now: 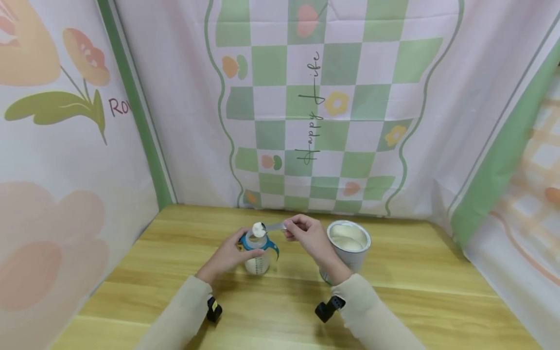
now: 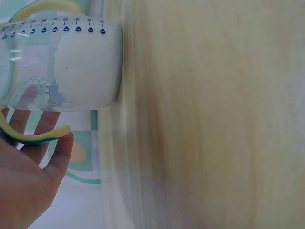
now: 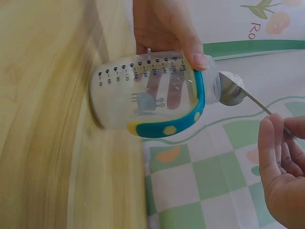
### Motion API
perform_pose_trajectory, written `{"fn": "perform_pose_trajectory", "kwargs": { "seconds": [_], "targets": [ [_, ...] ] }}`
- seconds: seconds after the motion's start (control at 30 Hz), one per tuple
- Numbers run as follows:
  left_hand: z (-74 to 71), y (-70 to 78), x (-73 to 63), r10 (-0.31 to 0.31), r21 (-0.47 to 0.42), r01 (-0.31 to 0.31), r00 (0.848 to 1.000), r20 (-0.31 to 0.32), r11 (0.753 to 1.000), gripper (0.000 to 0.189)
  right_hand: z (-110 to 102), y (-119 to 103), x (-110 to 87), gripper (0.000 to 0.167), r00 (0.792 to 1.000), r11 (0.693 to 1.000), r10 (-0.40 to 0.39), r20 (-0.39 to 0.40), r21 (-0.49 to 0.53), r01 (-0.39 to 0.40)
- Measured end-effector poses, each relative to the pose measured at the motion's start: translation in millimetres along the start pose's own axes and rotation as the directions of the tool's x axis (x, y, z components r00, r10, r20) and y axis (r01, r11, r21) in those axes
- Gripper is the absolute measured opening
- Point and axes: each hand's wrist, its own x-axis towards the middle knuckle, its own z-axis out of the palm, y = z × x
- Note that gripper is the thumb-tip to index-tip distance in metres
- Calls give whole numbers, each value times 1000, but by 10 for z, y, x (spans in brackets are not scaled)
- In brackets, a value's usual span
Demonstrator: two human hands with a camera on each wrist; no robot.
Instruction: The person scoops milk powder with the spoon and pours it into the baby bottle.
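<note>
A clear baby bottle [image 1: 257, 265] with a blue handled collar stands on the table, white powder in its lower part. My left hand [image 1: 229, 253] grips it around the collar, thumb in front. The bottle's printed scale shows in the right wrist view, beside a blue-and-yellow handle [image 3: 167, 128]. My right hand [image 1: 309, 236] pinches the thin handle of a scoop [image 3: 232, 91]. Heaped white powder [image 1: 259, 230] fills the scoop, whose bowl is right at the bottle's open mouth. Behind the right wrist stands an open can [image 1: 355, 256] of pale powder, partly hidden by the forearm.
Everything stands on a wooden table [image 1: 271, 311]. Printed curtains [image 1: 267, 63] hang behind the table and along both sides. Each wrist carries a small black camera, the left one [image 1: 214, 310] and the right one [image 1: 328, 309] close over the tabletop.
</note>
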Motion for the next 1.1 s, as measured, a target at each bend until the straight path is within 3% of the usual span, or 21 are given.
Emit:
{"fn": "perform_pose_trajectory", "kwargs": {
  "seconds": [0.23,0.37,0.57,0.7,0.87,1.1],
  "targets": [
    [-4,-15,7,-2,-2,2,1000,8,1000,73,70,12,-54,19,993,990,-114,-5,-81,113],
    [-10,-15,8,2,-1,-2,1000,25,1000,73,103,60,-74,16,979,962,-204,0,-185,201],
    [-23,-16,6,14,-9,-14,999,49,1000,69,140,72,-111,16,960,919,-278,20,-286,272],
    [-35,4,-7,5,-2,-5,998,59,1000,70,158,119,-120,12,916,842,-398,53,-374,387],
    [-38,16,-12,0,4,0,998,57,1000,69,185,165,-134,11,832,723,-546,101,-446,528],
    [-34,17,-10,0,-17,1,998,64,1000,69,184,146,-159,1,724,536,-657,208,-547,643]
  ]
}}
